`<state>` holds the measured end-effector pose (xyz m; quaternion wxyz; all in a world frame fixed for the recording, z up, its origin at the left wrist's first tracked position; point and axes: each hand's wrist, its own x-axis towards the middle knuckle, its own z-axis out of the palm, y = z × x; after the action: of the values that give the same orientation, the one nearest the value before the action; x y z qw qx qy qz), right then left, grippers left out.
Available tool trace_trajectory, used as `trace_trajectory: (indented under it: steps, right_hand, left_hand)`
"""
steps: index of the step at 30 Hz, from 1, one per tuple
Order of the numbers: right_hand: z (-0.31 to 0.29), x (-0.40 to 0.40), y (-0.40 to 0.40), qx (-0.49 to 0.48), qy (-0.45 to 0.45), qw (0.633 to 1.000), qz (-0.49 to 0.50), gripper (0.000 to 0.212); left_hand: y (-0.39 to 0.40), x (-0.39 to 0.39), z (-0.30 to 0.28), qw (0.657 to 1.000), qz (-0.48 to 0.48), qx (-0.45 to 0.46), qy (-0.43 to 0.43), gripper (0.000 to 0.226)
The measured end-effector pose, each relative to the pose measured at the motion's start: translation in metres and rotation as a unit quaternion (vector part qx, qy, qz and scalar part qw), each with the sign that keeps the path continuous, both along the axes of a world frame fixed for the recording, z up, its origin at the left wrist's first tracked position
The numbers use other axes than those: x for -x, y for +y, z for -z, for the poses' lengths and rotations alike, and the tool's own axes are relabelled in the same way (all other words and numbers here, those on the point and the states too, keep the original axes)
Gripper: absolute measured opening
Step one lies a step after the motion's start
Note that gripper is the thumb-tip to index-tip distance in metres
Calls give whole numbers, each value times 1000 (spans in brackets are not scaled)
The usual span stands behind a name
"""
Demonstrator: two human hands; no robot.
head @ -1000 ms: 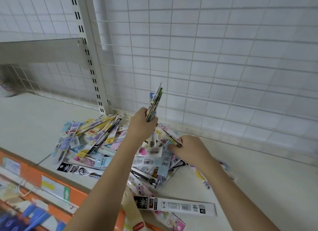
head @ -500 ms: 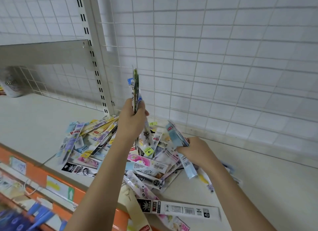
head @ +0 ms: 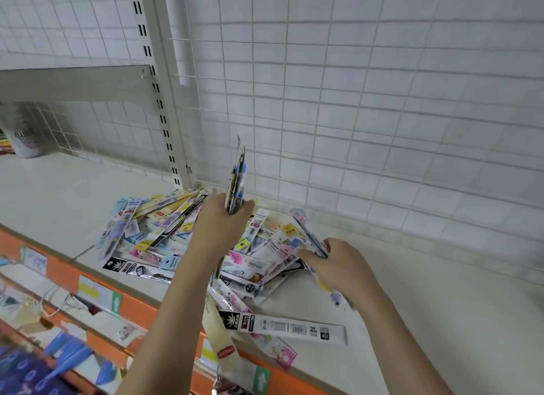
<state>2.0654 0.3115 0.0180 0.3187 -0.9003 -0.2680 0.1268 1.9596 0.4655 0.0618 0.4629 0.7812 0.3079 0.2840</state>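
Note:
A loose pile of long flat pen packets [head: 164, 233] lies on the white shelf [head: 426, 291]. My left hand [head: 219, 227] grips a thin upright bundle of packets [head: 237, 185] above the pile, edge-on to me. Right of it, my right hand [head: 338, 262] pinches one slim packet [head: 309, 235] that slants up and left out of the pile. A long white and black packet [head: 282, 325] lies alone nearer the shelf's front edge.
A white wire grid [head: 353, 100] backs the shelf, with a slotted upright post [head: 159, 100] at the left. An orange price rail [head: 132, 303] with labels runs along the front edge. A pale cup [head: 25, 138] stands far left. Blue items hang below.
My left hand has shifted slightly right with its bundle still upright. My right hand has lifted a slim packet out of the pile and now holds it slanted up to the left.

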Motion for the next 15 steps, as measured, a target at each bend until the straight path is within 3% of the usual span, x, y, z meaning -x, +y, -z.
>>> trace_trajectory:
  steps: [7, 10, 15]
  right_hand:
    - [15, 20, -13, -11, -97, 993, -61, 22]
    - [14, 35, -15, -6, -119, 986, -115, 29]
    - [19, 55, -17, 74, -63, 969, -228, 49]
  left_hand:
    - [-4, 55, 17, 986, -89, -70, 123, 38]
    - [-4, 81, 33, 981, -128, -59, 133, 35]
    - [-12, 109, 57, 977, -165, -34, 128, 29]
